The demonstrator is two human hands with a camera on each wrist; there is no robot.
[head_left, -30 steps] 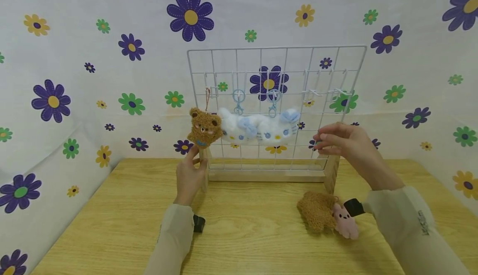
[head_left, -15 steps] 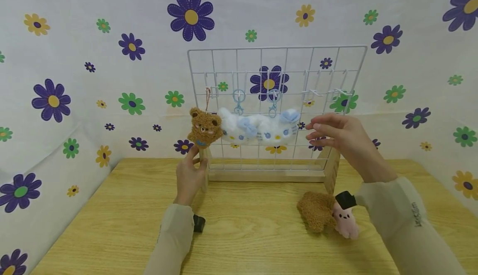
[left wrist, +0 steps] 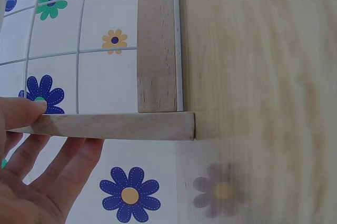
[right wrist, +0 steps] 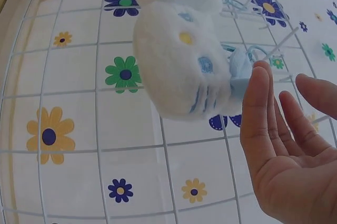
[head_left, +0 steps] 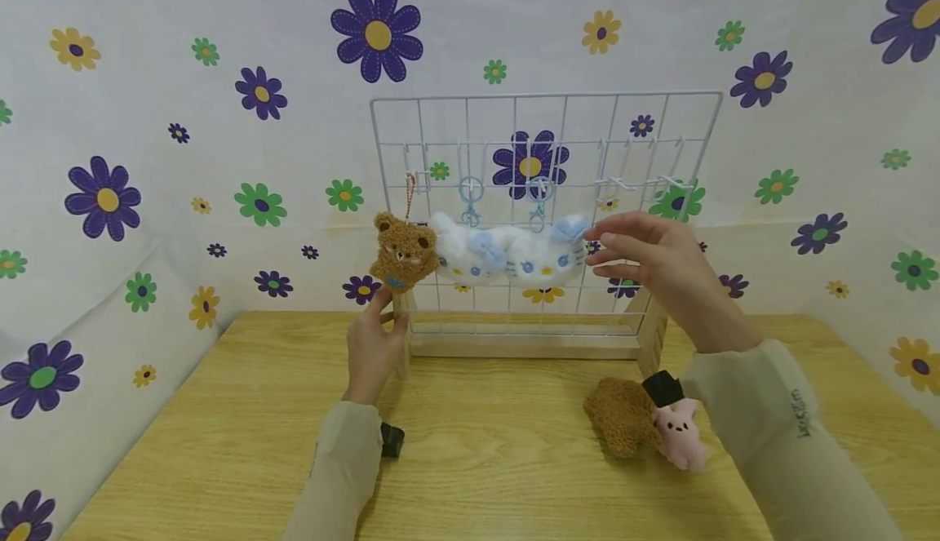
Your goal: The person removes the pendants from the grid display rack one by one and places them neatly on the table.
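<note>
My left hand pinches the left wooden post of the display rack, with the thumb on one face and the fingers on the other. Just above that hand a brown bear keychain hangs from a hook. Two white cat plush keychains with blue bows, a left one and a right one, hang beside it. My right hand, fingers loosely bent and holding nothing, has its fingertips close to the bow of the right cat; whether they touch it I cannot tell.
A white wire grid stands in the wooden base at the back of the table. Unused hooks jut out at its upper right. A brown plush and a pink plush lie at the front right, below my right forearm.
My right hand has moved left and slightly up, towards the right cat plush. My left hand has stayed on the rack post. The hanging keychains look unmoved.
</note>
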